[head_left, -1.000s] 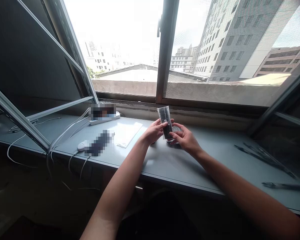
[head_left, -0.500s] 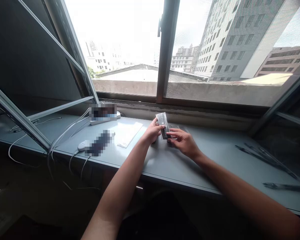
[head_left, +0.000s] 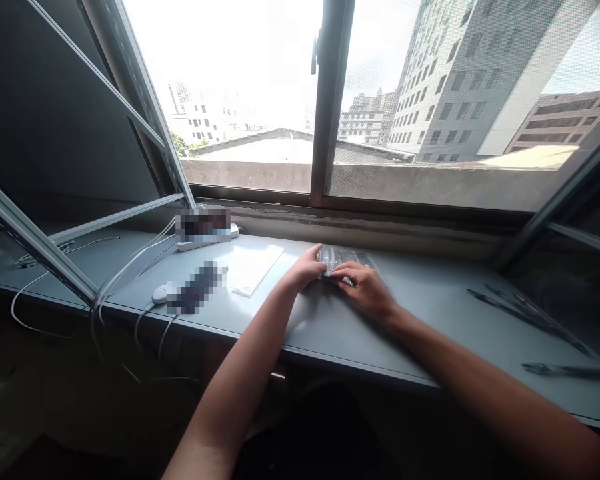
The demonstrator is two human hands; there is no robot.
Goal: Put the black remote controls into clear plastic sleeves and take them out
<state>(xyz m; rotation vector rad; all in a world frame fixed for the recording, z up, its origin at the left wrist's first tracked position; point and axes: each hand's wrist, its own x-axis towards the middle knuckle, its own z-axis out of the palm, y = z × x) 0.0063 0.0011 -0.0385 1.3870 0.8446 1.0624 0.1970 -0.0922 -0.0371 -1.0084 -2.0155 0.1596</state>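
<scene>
A small clear plastic packet [head_left: 336, 257] with something dark inside lies flat on the grey desk [head_left: 430, 307] below the window. My left hand [head_left: 307, 268] rests on the packet's left end with fingers curled on it. My right hand [head_left: 363, 287] presses on the packet's near side, fingers together. More clear packets [head_left: 363, 259] lie just behind, partly hidden by my hands.
A white paper sheet [head_left: 253, 263] lies to the left. Farther left are a blurred dark item [head_left: 195, 288], a white mouse [head_left: 160, 293], a power strip [head_left: 205, 230] and white cables [head_left: 125, 273]. Dark cable ties [head_left: 525, 310] and a pen-like item [head_left: 565, 369] lie at the right.
Both hands lowered the packet from upright in the air down flat onto the desk, moving slightly away from me.
</scene>
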